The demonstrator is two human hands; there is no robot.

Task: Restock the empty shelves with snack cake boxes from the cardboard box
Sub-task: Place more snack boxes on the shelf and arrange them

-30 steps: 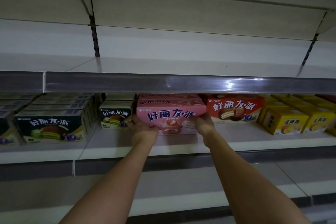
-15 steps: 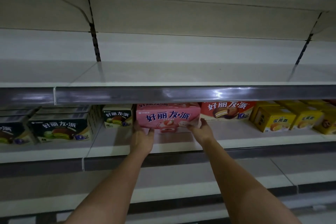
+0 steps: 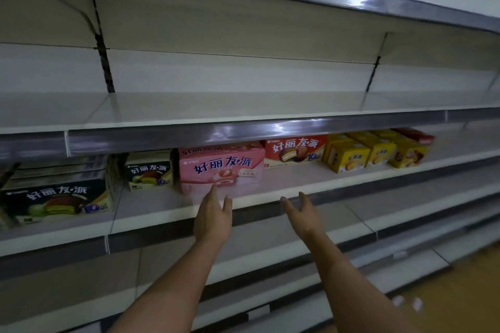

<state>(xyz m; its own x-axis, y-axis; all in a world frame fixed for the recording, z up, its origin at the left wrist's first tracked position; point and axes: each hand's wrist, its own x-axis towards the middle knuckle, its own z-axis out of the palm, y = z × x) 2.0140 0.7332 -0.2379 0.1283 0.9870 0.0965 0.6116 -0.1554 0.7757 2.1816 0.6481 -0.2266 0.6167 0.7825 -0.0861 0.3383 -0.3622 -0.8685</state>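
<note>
Now your pink snack cake box [image 3: 220,166] sits on the stocked shelf [image 3: 151,213], its printed front facing you, with the top of another pink box showing just behind it; it stands between the small green-and-cream box [image 3: 148,170] on its left and the red box [image 3: 295,150] on its right, close to both, though whether the sides touch cannot be told; your left hand [image 3: 213,215] reaches up in front of it with fingers straight and together, thumb apart, and its fingertips [image 3: 213,190] lie at the lower front edge of the pink box, so close that touching or just short cannot be told; your right hand [image 3: 301,212] hangs to the right, well apart from the box, over the shelf's front lip, palm turned inward, fingers relaxed and slightly spread, holding nothing; farther left on the same shelf a stack of large dark green boxes [image 3: 56,199] stands near the front; farther right a row of yellow boxes [image 3: 376,150] runs back at an angle, with a red pack [image 3: 416,136] behind them; above, the upper shelf [image 3: 189,111] carries a grey price rail [image 3: 243,131] along its edge; below, the lower shelves [image 3: 270,251] step down towards an orange-brown floor [image 3: 460,292].
</note>
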